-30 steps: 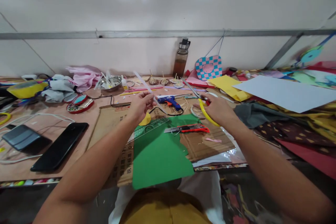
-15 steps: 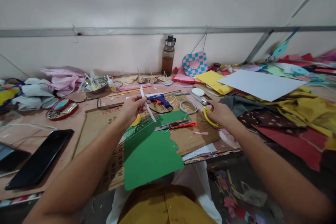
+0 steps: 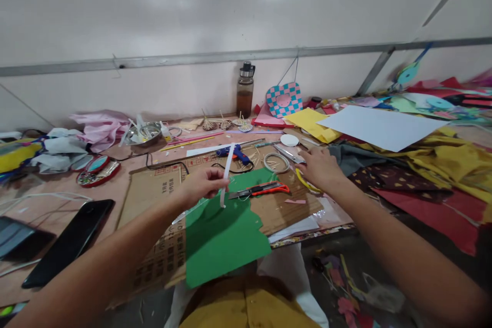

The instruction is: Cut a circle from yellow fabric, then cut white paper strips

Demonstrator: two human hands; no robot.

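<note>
My left hand (image 3: 209, 184) pinches a narrow white paper strip (image 3: 228, 166), held nearly upright above the green paper (image 3: 223, 241). My right hand (image 3: 319, 166) is over the yellow-handled scissors (image 3: 288, 154), which lie at the right of the cardboard; its fingers hide part of the handles, and whether they grip them is unclear. Between the hands lies an orange utility knife (image 3: 265, 189) across the green paper's upper edge. Behind it are a blue glue gun (image 3: 239, 155) and a roll of tape (image 3: 275, 162).
Cardboard (image 3: 148, 189) lies under the green paper. A bottle (image 3: 245, 89) stands by the wall. On the left are a black phone (image 3: 71, 241) and a red round case (image 3: 98, 170); on the right, white paper (image 3: 380, 125) over yellow cloth (image 3: 434, 151).
My left hand has moved closer and to the right, with the strip turned more upright. My right hand now sits flatter over the scissors. The view has tilted up.
</note>
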